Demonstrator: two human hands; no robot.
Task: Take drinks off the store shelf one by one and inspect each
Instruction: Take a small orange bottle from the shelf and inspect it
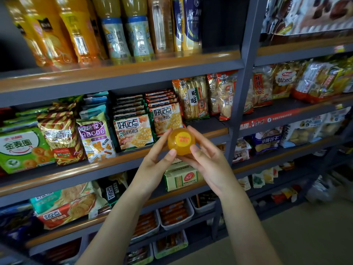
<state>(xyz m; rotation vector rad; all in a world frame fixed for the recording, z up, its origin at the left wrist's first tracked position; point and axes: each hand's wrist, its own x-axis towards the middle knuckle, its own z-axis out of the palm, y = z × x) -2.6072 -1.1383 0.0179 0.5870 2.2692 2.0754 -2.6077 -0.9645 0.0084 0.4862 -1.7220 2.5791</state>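
Two hands hold an orange drink bottle end-on in front of the snack shelves.

On the top shelf at the left, a row of orange juice bottles stands beside pale-labelled bottles. Below them, biscuit packets fill the middle shelf. The left hand curls its thumb and fingers round the left side of the orange drink bottle, and the right hand grips its right side, fingertips reaching over the top. The bottle is held in the air, off the shelf, its cap with a round red-and-yellow sticker facing the camera. Rice-cracker bags stand further right.
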